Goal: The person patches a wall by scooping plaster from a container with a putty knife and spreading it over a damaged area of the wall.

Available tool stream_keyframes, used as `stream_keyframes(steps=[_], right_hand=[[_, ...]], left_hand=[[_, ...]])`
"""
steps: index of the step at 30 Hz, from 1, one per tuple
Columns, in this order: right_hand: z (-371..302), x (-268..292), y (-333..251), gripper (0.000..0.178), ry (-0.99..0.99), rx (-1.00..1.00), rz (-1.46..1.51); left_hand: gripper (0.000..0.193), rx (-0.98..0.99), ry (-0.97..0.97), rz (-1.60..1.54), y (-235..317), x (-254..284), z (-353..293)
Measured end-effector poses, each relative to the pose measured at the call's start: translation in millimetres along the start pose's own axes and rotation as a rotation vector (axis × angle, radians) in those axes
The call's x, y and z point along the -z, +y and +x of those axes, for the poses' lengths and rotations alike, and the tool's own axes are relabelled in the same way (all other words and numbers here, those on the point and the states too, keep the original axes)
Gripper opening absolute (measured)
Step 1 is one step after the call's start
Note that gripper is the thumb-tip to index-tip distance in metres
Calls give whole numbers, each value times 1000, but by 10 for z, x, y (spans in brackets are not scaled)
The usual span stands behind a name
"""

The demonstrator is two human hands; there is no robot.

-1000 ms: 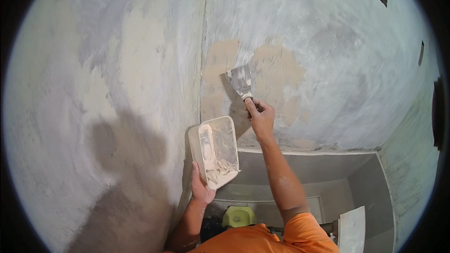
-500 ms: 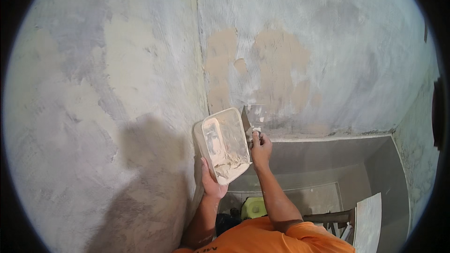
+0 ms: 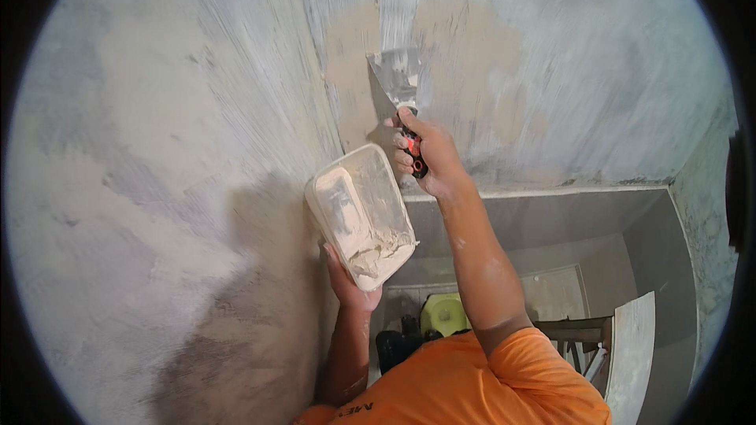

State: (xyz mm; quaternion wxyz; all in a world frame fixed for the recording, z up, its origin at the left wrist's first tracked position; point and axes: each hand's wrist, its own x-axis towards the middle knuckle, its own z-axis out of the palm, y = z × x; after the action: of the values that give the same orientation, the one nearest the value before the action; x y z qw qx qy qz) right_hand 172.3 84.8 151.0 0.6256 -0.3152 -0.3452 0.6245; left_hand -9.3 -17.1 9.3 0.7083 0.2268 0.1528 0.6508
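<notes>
Lifted from beside the tub [image 3: 370, 189] within the last half second, one scraper [image 3: 400, 79] is up at the wall [image 3: 598, 71], between two large tan patches [image 3: 465, 47]. The left hand [image 3: 352, 290] grips the single tub's lower end, thumb alongside, other fingers hidden; putty [image 3: 378, 256] lies inside. Dark lettering [image 3: 362, 409] marks the orange shirt [image 3: 472, 378]. Rightward, the right hand's [image 3: 431, 149] fingers clamp the scraper's black-and-red handle.

right arm [image 3: 488, 256]: extended forward | right hand [image 3: 435, 156]: fingers [image 3: 403, 156] curled | left hand [image 3: 354, 290]: lower, thumb [image 3: 334, 256] pointing up
</notes>
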Motion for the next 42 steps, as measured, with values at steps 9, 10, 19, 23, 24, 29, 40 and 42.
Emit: stream_keyframes(steps=[9,10,19,23,24,29,40,42], right_hand=[[-533,558,892,36,265,-81,-170],[-548,483,864,38,262,-95,-204],[-97,-279,-27,39,23,68,-69],[-179,198,297,36,69,-6,-49],[-305,368,405,36,89,-49,-68],[-1011,852,672,37,324,-176,-194],[-1847,756,871,31,73,-1,-709],[-1837,739,891,41,8,57,-986]], left_hand=[[69,17,18,5,23,-84,4],[68,29,11,6,38,-81,5],[70,31,-362,-444,-51,262,116],[70,-59,-161,36,-27,194,57],[70,-57,-136,50,-34,178,60],[72,-24,59,39,-44,-20,41],[72,70,0,-28,-115,-43,49],[72,71,40,-19,-130,-111,28]])
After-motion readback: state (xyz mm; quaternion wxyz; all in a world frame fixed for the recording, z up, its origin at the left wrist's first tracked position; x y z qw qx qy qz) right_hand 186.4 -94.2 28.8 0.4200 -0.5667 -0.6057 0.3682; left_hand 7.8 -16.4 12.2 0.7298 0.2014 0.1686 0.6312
